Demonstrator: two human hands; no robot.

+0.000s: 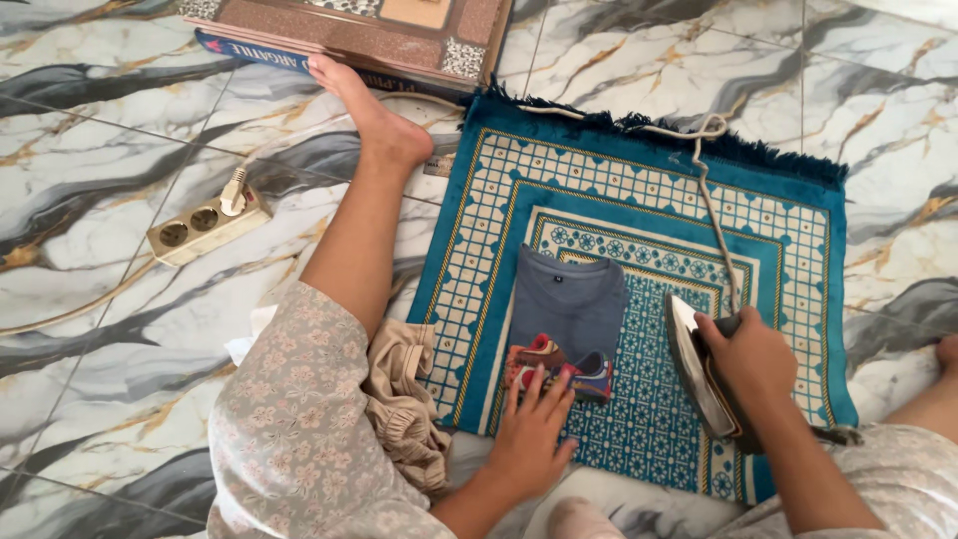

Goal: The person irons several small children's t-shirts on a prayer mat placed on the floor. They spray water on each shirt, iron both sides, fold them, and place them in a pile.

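Iron [699, 371] tilted on edge (soleplate facing left), tip pointing away

Around the marble floor

A veined marble tile floor [120, 90] carries a gold three-socket power strip [205, 225] near its left edge, with one plug in it. A patterned brown box [349, 30] lies on a blue book [239, 48] at the top edge. A crumpled beige garment [404, 399] is bunched just beside the teal rug's lower left corner.
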